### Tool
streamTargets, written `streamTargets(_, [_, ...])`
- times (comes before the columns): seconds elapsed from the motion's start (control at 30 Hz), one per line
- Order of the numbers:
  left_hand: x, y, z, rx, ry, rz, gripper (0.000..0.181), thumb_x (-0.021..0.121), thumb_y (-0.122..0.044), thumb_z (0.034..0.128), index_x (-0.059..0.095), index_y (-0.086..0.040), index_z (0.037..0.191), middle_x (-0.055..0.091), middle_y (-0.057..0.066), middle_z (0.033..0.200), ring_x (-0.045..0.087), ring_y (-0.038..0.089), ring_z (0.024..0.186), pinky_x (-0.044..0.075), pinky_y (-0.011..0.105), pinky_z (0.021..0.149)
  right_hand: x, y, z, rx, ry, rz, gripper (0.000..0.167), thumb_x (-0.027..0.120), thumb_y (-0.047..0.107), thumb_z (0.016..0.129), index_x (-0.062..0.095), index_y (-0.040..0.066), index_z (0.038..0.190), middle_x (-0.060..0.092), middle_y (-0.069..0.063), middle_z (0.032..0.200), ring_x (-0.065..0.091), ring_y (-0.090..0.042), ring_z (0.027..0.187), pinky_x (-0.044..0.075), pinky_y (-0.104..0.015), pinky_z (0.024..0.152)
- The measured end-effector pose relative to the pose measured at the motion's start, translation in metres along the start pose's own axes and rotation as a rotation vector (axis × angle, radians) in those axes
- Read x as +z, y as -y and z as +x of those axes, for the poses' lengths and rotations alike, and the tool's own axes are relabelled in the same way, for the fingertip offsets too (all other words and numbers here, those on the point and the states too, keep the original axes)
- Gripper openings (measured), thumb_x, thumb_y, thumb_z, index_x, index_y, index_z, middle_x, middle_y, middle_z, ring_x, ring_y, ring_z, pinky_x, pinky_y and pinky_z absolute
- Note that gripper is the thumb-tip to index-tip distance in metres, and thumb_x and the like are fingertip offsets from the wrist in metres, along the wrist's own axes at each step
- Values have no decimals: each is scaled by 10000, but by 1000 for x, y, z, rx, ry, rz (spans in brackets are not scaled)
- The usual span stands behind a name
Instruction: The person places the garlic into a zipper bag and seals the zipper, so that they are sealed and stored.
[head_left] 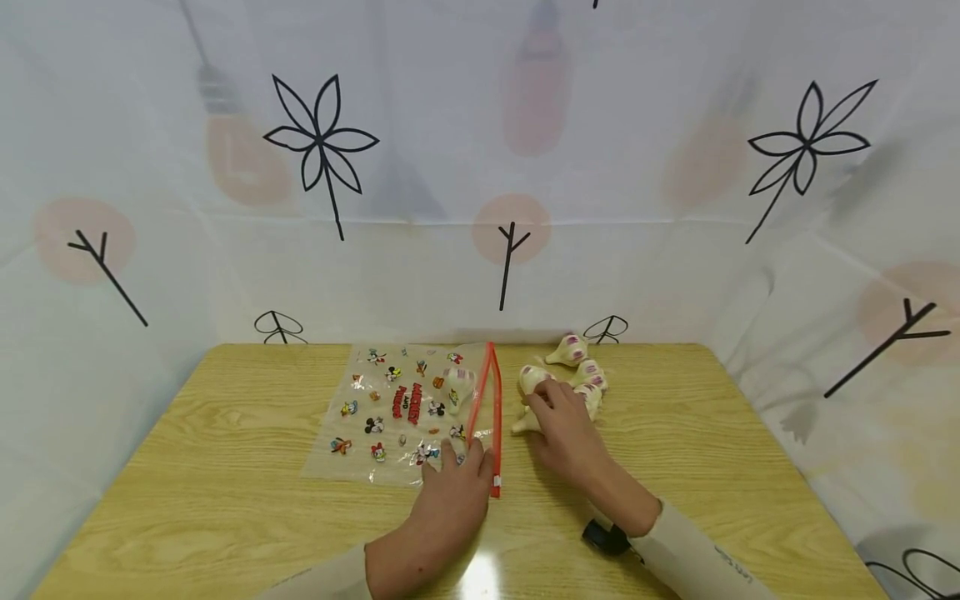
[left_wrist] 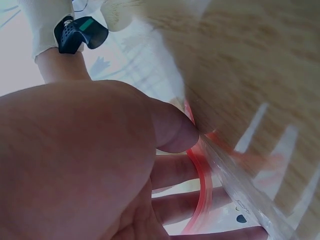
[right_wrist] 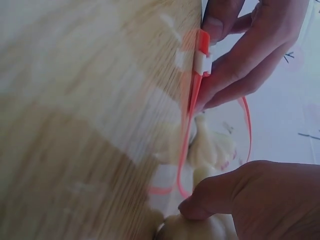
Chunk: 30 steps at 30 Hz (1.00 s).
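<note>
A clear zip bag [head_left: 405, 417] with cartoon prints and a red zip edge [head_left: 498, 417] lies flat on the table, its mouth toward the right. Through the film shows a white garlic bulb [head_left: 459, 382]. My left hand [head_left: 456, 492] rests on the bag's near corner, fingers extended, thumb [left_wrist: 175, 127] touching the red edge close to the white slider [right_wrist: 202, 63]. Right of the mouth lie several purple-streaked garlic bulbs [head_left: 589, 375]. Over the nearest ones, my right hand [head_left: 566, 429] grips a garlic bulb [right_wrist: 195, 229] with curled fingers; its palm hides part of the group.
The wooden table [head_left: 225, 500] ends at a white patterned cloth [head_left: 420, 275] that hangs behind and at both sides. A black wrist device [head_left: 606, 537] sits under the right forearm.
</note>
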<state>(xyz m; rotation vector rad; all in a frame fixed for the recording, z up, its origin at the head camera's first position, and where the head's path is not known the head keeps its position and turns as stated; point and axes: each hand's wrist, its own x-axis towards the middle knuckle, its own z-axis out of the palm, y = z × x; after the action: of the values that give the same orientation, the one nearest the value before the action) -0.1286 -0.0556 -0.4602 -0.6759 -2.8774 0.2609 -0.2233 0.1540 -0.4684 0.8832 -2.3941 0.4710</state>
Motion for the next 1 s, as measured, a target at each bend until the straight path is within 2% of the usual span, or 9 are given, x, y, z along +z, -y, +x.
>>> streamTargets(0.27, [1, 0, 0, 3, -5, 17, 392, 589, -207, 1075, 632, -128, 1456, 567, 119, 1447, 637, 465, 1233, 631, 566, 760, 1, 0, 1, -32, -25, 49, 397, 780, -61, 721, 704, 33, 1099, 612, -152, 1124, 591, -368, 978, 503, -528, 835])
streamTargets(0.6, [2, 0, 0, 5, -18, 23, 457, 689, -283, 1016, 643, -130, 1445, 579, 114, 1443, 640, 470, 1229, 630, 581, 759, 5, 0, 1, -44, -46, 143, 400, 835, -2, 751, 695, 16, 1125, 608, -144, 1139, 600, -345, 1043, 496, -541, 905])
streamTargets(0.77, [2, 0, 0, 6, -10, 32, 466, 686, -283, 1018, 634, -136, 1458, 575, 115, 1449, 637, 469, 1238, 632, 574, 761, 6, 1, 2, -2, -53, 201, 414, 856, 6, 773, 678, -2, 1147, 609, -144, 1152, 605, -336, 1089, 512, -532, 933])
streamTargets(1.0, [-1, 0, 0, 5, 11, 17, 459, 654, -243, 1036, 615, -136, 1481, 567, 123, 1467, 624, 477, 1256, 631, 575, 770, 5, 6, 3, 74, -19, 257, 429, 878, 30, 791, 681, 6, 1172, 608, -138, 1184, 609, -318, 1126, 532, -511, 952])
